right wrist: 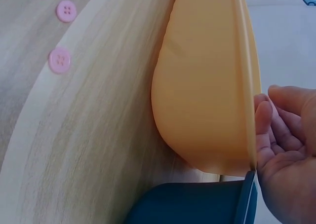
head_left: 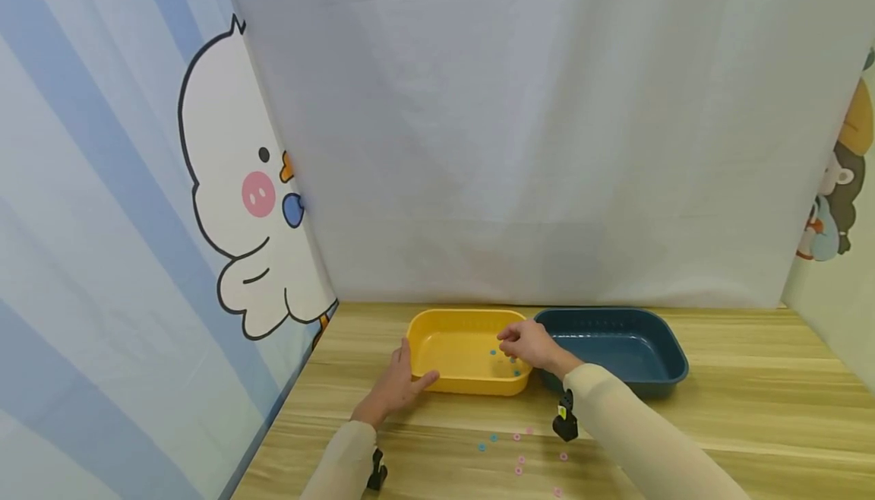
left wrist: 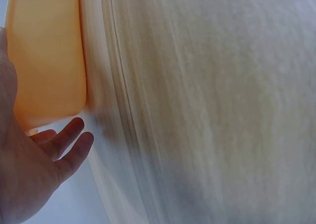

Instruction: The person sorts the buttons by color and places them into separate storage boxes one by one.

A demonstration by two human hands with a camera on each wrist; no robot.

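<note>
Yellow is the colour of the tray [head_left: 456,387] at whose front-left corner the left hand [head_left: 396,386] is placed, its fingers spread and its thumb reaching along the front edge. Over the tray's right end the right hand [head_left: 535,344] is held, its fingers curled; whether a button is pinched there cannot be told. Blue buttons [head_left: 493,352] are scattered inside the tray's right part, near those fingers, while other blue ones and several pink buttons [head_left: 516,437] are spread on the table [head_left: 328,409] in front of the tray.

If a button were let go too far right, it could be lost into the dark blue tray [head_left: 629,356] just beside the yellow one. Being small and flat, pieces might also be fumbled, and those in front of the tray could be brushed aside by a low right sleeve [head_left: 649,428]. If the tray were pushed rightward by the left hand, its neighbour could be shoved too, since their rims seem to meet.

That meeting of rims is best shown in the right wrist view, as are the holes in the pink buttons. Only in the head view are the blue buttons shown; in the left wrist view, spread fingers are revealed beside the tray's outer wall.
</note>
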